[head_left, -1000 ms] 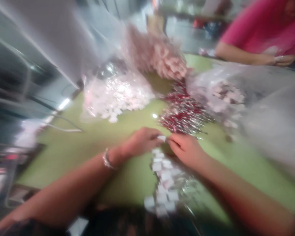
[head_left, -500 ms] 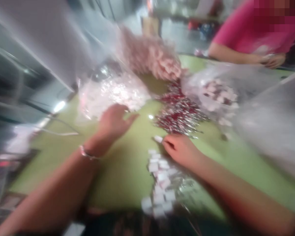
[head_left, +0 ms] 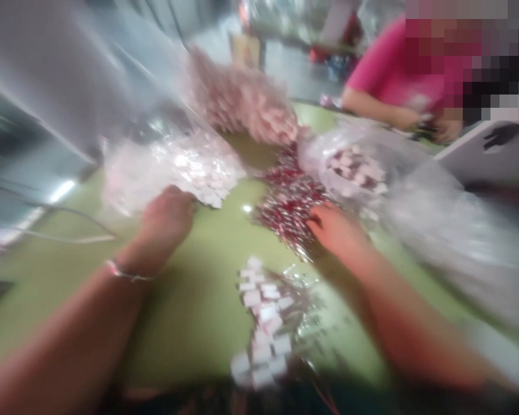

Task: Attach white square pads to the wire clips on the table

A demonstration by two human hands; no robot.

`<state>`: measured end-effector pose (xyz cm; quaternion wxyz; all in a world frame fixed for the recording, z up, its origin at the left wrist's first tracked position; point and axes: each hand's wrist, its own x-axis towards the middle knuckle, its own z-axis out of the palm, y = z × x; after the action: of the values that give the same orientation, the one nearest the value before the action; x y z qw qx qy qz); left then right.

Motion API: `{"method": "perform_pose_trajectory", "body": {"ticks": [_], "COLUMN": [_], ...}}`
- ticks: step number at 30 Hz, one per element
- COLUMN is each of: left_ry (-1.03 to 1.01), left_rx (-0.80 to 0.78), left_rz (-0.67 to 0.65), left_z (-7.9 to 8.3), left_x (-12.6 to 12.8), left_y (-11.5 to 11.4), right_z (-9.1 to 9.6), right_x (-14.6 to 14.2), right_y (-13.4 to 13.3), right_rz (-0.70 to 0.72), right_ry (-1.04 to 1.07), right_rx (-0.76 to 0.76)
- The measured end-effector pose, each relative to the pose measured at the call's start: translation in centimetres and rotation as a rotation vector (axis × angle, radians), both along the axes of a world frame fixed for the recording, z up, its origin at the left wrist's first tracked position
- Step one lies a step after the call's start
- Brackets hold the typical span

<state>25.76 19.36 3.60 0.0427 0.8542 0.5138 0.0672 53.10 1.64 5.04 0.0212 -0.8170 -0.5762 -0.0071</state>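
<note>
My left hand (head_left: pixel 168 222) is at the near edge of a heap of small white pieces (head_left: pixel 211 187), which spill from a clear plastic bag (head_left: pixel 130 167). Its fingers are curled together, and whatever is between them is hidden. My right hand (head_left: pixel 339 230) reaches into a pile of thin red and silver strands (head_left: pixel 288 202). Thumb and fingers are pinched at the pile's right side; blur hides what they grip. Nearer to me, several white block-like pieces (head_left: pixel 262 346) lie in an uneven column, with thin shiny strands (head_left: pixel 307 311) trailing to their right.
A bundle of pale pink pieces (head_left: pixel 246 104) lies at the back of the green table (head_left: pixel 190 323). Another plastic bag (head_left: pixel 354 138) with pinkish-white pieces is at the right, beside crumpled clear plastic (head_left: pixel 454 230). Across the table is a person in a pink top (head_left: pixel 376 69).
My right hand has left the white piece at the top of the column and moved up to the strands. My left hand's spread fingers have curled at the white heap. The view has shifted right.
</note>
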Motion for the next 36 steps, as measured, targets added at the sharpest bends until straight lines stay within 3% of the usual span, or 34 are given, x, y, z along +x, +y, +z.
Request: {"method": "perform_pose_trajectory", "body": {"ticks": [5, 8, 10, 12, 14, 16, 22, 30, 36], "left_ry": [-0.364, -0.478, -0.480, -0.424, -0.320, -0.223, -0.172, -0.140, -0.210], "left_rx": [-0.153, -0.118, -0.029, 0.022, 0.022, 0.007, -0.054, -0.080, -0.067], "left_rz": [-0.050, -0.037, -0.079, -0.205, -0.342, -0.388, -0.320, -0.274, -0.227], "left_z": [-0.5, -0.6, -0.7, -1.0, -1.4, -1.9, -2.5, -1.8, -1.1], "left_x": [0.3, 0.1, 0.2, 0.6, 1.3, 2.0, 2.7, 2.4, 2.3], "left_y": [0.3, 0.2, -0.1, -0.5, -1.0, -1.5, -1.9, -2.0, -2.3], "right_z": [-0.3, -0.5, -0.6, -0.5, -0.4, -0.2, 0.0, -0.6, -1.0], "right_x": [-0.6, -0.2, 0.0, -0.1, -0.7, -1.3, -1.7, -1.1, -0.9], "right_y": [0.0, 0.1, 0.2, 0.2, 0.2, 0.3, 0.4, 0.4, 0.5], "right_rz": [0.082, 0.084, 0.067, 0.062, 0.073, 0.076, 0.110, 0.094, 0.130], "right_ry": [-0.018, 0.008, 0.015, 0.010, -0.011, -0.037, -0.035, 0.032, -0.032], "right_rx": [0.040, 0.064, 0.052, 0.045, 0.046, 0.045, 0.086, 0.079, 0.066]}}
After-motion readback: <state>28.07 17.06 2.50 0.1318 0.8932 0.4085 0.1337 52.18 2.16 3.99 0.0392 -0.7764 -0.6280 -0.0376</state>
